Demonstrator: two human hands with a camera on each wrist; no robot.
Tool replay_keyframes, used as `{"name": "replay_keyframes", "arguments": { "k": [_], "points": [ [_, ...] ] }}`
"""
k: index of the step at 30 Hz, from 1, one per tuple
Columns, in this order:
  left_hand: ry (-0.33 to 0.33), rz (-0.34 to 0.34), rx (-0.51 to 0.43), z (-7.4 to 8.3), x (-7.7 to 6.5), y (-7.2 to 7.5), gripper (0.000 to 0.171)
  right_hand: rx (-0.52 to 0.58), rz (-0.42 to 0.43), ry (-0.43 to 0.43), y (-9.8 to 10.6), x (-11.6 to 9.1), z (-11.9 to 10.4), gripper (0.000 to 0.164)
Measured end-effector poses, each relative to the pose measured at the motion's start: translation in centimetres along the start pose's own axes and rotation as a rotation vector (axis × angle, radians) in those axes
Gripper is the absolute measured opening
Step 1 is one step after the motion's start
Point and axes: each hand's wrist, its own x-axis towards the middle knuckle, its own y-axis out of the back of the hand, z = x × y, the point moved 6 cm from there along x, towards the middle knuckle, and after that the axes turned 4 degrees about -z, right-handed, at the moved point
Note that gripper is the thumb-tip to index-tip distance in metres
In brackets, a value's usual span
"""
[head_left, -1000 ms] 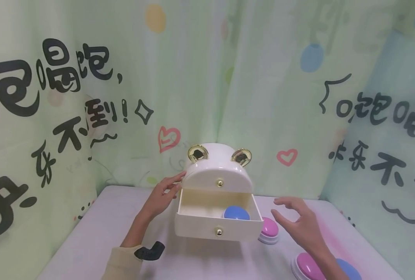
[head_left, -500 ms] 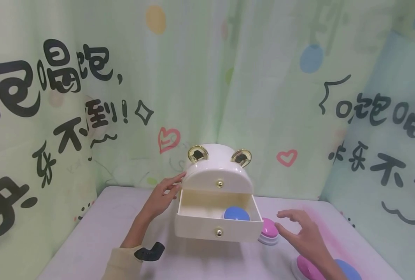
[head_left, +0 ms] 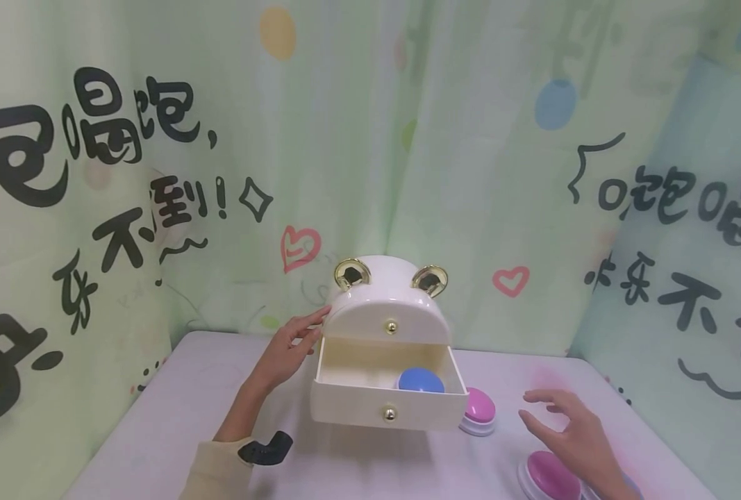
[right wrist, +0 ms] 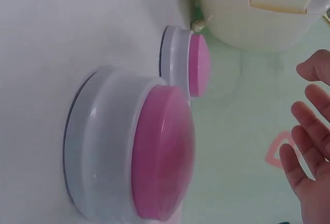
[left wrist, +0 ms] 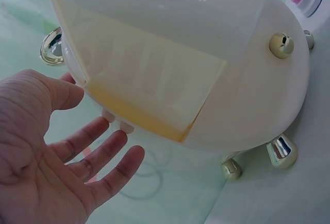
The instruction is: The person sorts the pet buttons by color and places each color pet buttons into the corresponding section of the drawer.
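1. Head view: cream plastic bear-shaped drawer box with gold ears (head_left: 387, 305) standing on the pale lilac table (head_left: 176, 410), near the back curtain.
2. Lower drawer with a small gold knob (head_left: 387, 397) pulled out, holding a blue dome-shaped push button (head_left: 421, 380) in its right half.
3. Left hand (head_left: 287, 351) laid against the left side of the box at the level of the upper drawer, fingers straight and spread, gripping nothing.
4. Left wrist view: same hand (left wrist: 49, 157) with palm open beside the box wall (left wrist: 154, 80), fingertips (left wrist: 131, 157) just short of it or barely touching; cannot tell which.
5. Right hand (head_left: 570, 434) hovering over the table, right of the drawer, fingers loosely spread and slightly bent, holding nothing.
6. Far pink dome button on a white base (head_left: 479, 410) sitting just beside the drawer's right corner.
7. Near pink dome button on a white base (head_left: 548, 476) lying directly below the right hand, apart from it.
8. Right wrist view: both pink buttons, near (right wrist: 154, 152) and far (right wrist: 196, 64), close together; right-hand fingers (right wrist: 309, 147) apart from both.
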Motion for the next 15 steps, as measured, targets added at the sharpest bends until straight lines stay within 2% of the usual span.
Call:
{"name": "replay_keyframes", "arguments": {
  "k": [6, 12, 15],
  "points": [
    [0.002, 0.002, 0.013, 0.0, 0.0, 0.1, 0.045, -0.063, -0.069, -0.155, 1.0, -0.8, 1.9, 0.033],
    [0.008, 0.005, 0.009, 0.1, 0.0, 0.0, 0.045, -0.105, -0.150, -0.216, 1.5, -1.2, 3.9, 0.031],
    [0.010, 0.007, 0.006, 0.3, -0.1, -0.1, 0.045, -0.083, -0.195, -0.239, 1.7, -1.4, 4.8, 0.030]
  ]
}}
